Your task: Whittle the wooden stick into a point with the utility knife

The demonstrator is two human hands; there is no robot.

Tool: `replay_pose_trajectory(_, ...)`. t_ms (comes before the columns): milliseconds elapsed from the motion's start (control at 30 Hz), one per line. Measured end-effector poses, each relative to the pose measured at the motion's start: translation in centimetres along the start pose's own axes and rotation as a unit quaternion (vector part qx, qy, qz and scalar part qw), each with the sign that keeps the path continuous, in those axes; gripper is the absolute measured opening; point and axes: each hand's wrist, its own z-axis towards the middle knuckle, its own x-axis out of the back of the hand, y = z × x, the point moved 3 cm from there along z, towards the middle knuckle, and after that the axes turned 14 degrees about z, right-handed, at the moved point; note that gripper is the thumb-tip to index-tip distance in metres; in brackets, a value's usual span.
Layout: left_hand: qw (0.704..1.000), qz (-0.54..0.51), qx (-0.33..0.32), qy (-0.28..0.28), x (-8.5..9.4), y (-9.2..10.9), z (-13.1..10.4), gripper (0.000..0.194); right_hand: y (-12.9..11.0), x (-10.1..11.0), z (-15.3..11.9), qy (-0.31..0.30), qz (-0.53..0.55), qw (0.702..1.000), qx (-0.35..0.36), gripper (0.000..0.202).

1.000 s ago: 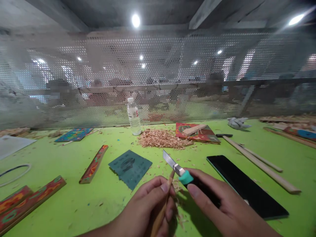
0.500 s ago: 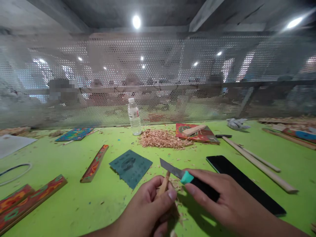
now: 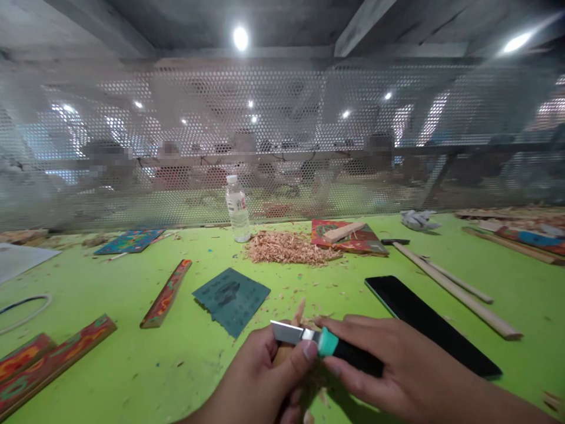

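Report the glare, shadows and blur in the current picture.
Head view: the ceiling light flares white; same view, the knife blade shows a bright line along its upper edge; same view, a dark shadow lies on the green table below the right hand; same view, the background through the perforated screen looks hazy.

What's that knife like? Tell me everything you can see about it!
The utility knife has a shiny, flat, metal-looking blade with a slanted end, a silvery collar, a turquoise band and a black handle, perhaps plastic or rubber. The right hand grips the handle, partly covering it. The blade points left across a wooden stick in the left hand, whose thumb seems to touch the collar. I can't tell whether the edge is biting the wood.
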Motion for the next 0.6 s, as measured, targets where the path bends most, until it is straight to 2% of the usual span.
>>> replay_pose_trajectory(167,0.999,-0.012,0.003,0.040,-0.4,0.3,0.0,0.059,0.2,-0.2,-0.3,0.026,-0.023,0.999,-0.003,0.030)
replay_pose_trajectory(300,0.998,0.017,-0.005,0.056,-0.2,1.0,-0.3,0.061,-0.4,0.1,-0.3,0.015,-0.005,1.000,-0.014,0.029)
replay_pose_trajectory(433,0.999,0.020,-0.025,0.041,0.2,1.1,-0.5,0.061,-0.8,0.5,-0.1,-0.001,0.028,1.000,-0.009,0.032)
replay_pose_trajectory(600,0.999,-0.013,-0.038,0.011,0.1,0.8,-0.5,0.051,-0.7,0.7,-0.2,0.009,0.024,1.000,-0.012,0.036)
